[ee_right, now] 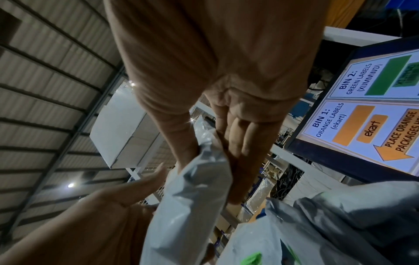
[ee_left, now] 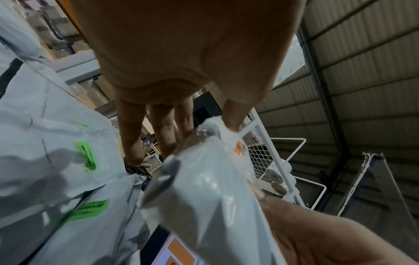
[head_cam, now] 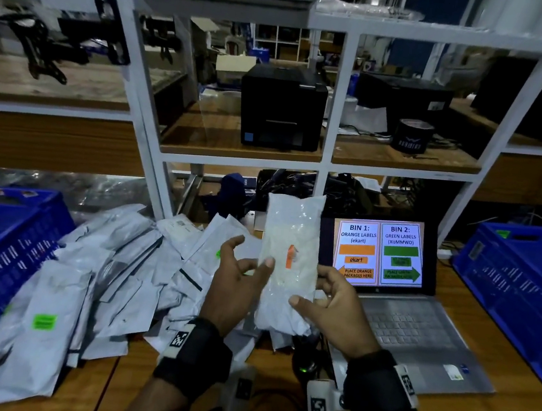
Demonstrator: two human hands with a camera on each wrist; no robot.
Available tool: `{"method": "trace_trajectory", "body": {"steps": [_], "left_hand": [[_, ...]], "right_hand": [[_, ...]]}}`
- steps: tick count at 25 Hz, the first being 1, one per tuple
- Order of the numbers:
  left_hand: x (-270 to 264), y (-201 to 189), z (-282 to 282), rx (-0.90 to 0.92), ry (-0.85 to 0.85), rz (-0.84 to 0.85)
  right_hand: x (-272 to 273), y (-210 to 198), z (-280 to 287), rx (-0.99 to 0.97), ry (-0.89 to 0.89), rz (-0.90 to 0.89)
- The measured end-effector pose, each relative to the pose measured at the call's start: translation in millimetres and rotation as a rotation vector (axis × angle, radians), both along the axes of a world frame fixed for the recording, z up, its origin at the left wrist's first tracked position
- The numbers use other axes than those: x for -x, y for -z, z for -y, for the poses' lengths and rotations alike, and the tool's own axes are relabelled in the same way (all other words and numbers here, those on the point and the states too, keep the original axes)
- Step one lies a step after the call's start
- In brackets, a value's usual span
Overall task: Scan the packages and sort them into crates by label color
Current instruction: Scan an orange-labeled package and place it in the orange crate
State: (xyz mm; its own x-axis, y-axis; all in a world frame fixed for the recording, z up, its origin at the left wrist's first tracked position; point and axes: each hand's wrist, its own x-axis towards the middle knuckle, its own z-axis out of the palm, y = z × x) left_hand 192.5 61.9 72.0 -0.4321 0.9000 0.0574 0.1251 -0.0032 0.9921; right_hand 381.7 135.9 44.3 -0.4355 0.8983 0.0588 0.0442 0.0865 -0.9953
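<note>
Two wrists with black bands fill the bottom of the head view. Above them, mid-frame, the left hand (head_cam: 237, 279) and right hand (head_cam: 329, 301) each pinch a side of the white bag (head_cam: 290, 258). It stands tall, long way up and down, orange label (head_cam: 290, 256) facing us. The plastic looks slippery, so I think it could slide out.

From the left wrist, the bag (ee_left: 208, 197) points to the upper middle, thumb on top.

From the right wrist, the bag (ee_right: 188, 206) hangs low in the middle, near the screen (ee_right: 362, 114) at right. Orange means bin one; mixing up crates is another risk.
</note>
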Motion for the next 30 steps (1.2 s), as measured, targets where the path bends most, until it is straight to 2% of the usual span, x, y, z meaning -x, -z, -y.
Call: {"method": "trace_trajectory", "body": {"steps": [4,6,8,12,15,18,21,23,26,30], "left_hand": [[0,-1,-2,0.016,-0.071,-0.039],[7,6,-5,0.004,-0.125,-0.153],[14,11,-7,-0.029,-0.150,-0.257],[22,22,-9,-0.022,-0.174,-0.310],[22,23,-10,0.054,-0.181,-0.316],[16,16,-10,0.128,-0.215,-0.419],[15,14,-11,0.134,-0.190,-0.425],[18,16,-11,0.152,-0.189,-0.417],[24,17,-14,0.154,-0.211,-0.441],[28,16,-16,0.186,-0.232,-0.468]], "right_hand": [[-2,2,5,-0.006,-0.041,0.067],[-11,16,-2,0.020,0.053,0.142],[-27,43,-14,0.065,0.127,0.303],[-50,89,-13,0.187,0.066,0.792],[-45,112,2,0.251,-0.003,0.923],[-34,127,10,0.235,-0.044,1.013],[-31,131,14,0.237,0.020,1.015],[-33,128,16,0.246,0.043,0.954],[-38,103,16,0.293,0.160,0.710],[-41,57,17,0.196,0.203,0.453]]}}
